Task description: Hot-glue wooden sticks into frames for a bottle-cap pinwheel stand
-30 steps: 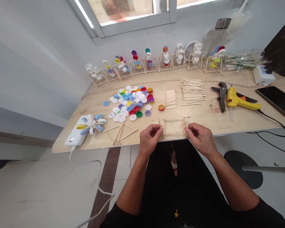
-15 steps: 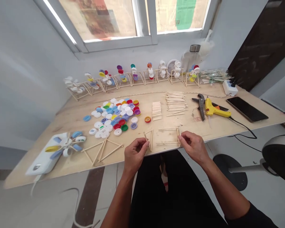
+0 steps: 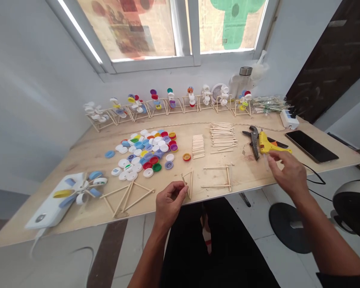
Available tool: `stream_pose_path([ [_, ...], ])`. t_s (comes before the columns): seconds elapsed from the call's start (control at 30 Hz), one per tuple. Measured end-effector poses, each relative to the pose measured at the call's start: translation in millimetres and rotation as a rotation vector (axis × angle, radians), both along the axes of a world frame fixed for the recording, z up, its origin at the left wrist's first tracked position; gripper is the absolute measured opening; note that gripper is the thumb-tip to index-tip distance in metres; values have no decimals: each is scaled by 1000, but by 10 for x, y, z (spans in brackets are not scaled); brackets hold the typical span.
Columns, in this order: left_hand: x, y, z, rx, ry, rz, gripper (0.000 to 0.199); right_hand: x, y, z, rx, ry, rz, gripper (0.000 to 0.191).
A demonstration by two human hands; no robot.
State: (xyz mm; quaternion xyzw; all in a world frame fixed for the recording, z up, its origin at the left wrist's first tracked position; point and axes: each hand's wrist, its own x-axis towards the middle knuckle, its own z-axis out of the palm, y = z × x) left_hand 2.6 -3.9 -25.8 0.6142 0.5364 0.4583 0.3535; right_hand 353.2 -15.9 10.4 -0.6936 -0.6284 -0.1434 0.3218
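Note:
My left hand (image 3: 169, 202) pinches a small triangle of wooden sticks (image 3: 191, 185) at the table's front edge. Over on the right, my right hand (image 3: 289, 173) hovers by the handle of the yellow glue gun (image 3: 267, 145), its fingers apart and curved. Whether a fingertip touches the glue gun I cannot tell. Between my hands a three-sided stick frame (image 3: 229, 179) lies flat, its open side to the left. Beside the glue gun are cutting pliers (image 3: 253, 144) with dark handles.
Bottle caps (image 3: 148, 154) lie heaped at left centre, near stick bundles (image 3: 223, 134). Bottle-cap wheels on stick stands (image 3: 156, 105) line the back. A cap wheel (image 3: 83, 187) rests on a white box (image 3: 52, 206). A phone (image 3: 312, 146) and power adapter (image 3: 289, 119) are right.
My right hand has let go of the three-sided frame and moved right to the glue gun. My left hand still pinches the triangle. The view has tilted up slightly.

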Motion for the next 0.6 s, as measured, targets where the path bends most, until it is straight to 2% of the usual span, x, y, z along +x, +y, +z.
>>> stream_pose_path([
  [0.1, 7, -3, 13, 7, -13, -2, 20, 351, 185, -8, -61, -294, -47, 30],
  [0.2, 10, 0, 12, 6, -33, -8, 19, 533, 335, -30, -144, -463, -64, 33],
  [0.4, 17, 2, 1, -2, -49, 2, 21, 642, 490, -24, -266, -531, -47, 32],
  [0.6, 45, -3, 20, -35, -88, 1, 20, 738, 689, -15, -411, -519, -93, 35],
])
